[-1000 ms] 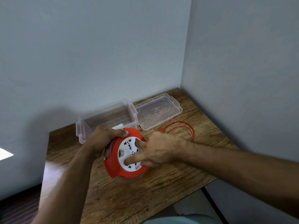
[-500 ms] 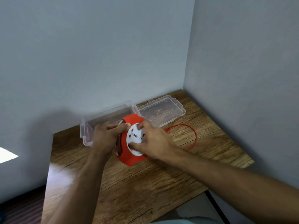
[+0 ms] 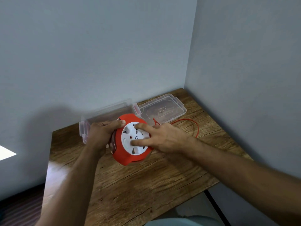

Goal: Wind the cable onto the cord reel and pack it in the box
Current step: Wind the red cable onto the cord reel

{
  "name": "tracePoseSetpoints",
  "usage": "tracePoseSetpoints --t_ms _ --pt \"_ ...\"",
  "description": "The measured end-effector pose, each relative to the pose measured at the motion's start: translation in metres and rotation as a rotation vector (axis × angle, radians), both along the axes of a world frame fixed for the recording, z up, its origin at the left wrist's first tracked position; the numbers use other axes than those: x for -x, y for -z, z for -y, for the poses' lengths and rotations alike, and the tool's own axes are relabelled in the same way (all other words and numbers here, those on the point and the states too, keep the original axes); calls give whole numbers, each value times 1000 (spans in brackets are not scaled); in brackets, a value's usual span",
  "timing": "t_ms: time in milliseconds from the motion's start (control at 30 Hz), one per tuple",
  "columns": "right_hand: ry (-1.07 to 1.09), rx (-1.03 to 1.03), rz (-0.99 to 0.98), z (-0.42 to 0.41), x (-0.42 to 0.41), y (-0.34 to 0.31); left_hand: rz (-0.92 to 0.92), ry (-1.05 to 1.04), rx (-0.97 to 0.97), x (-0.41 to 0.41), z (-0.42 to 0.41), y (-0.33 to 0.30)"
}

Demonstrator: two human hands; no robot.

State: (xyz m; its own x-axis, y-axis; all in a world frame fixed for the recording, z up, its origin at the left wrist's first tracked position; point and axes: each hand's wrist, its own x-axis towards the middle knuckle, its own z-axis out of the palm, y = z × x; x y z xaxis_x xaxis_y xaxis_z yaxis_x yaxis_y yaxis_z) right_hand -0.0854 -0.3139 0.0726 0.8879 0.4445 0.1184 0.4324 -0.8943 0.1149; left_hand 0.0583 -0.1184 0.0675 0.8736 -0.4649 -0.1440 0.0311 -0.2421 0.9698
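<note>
Fingers (image 3: pixel 143 127) of right hand (image 3: pixel 164 138) spread on white face of cord reel (image 3: pixel 130 154), likely to crank it; left hand (image 3: pixel 101 136) wraps red rim, steadying reel above counter (image 3: pixel 146 185). Cable (image 3: pixel 194 128) slack, still unwound — clear box (image 3: pixel 107 111) open behind, ready.

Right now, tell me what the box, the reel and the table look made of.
Box: clear, glossy plastic, see-through. Reel: smooth red plastic shell, white face, likely moulded. Table: wood or wood-look laminate, grain visible.

Left hand (image 3: pixel 101 136) curled in a sideways grip; right hand (image 3: pixel 164 138) flat, two fingers (image 3: pixel 143 127) extended.
</note>
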Motion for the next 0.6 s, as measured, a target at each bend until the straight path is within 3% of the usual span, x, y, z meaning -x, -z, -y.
tracePoseSetpoints --t_ms 167,300,433,500,600 --pt "-291 218 -48 8 -9 -8 -94 179 -171 -9 0 -7" --pt "-331 291 -97 -1 -15 -10 -115 222 -218 -7 3 -6" --pt "-363 317 28 -6 -16 -3 -81 196 -205 0 4 -3" --pt "-236 238 69 -9 -15 4 -51 152 -162 1 2 -2" --pt "133 -54 148 -21 -15 14 20 40 -35 6 3 0"
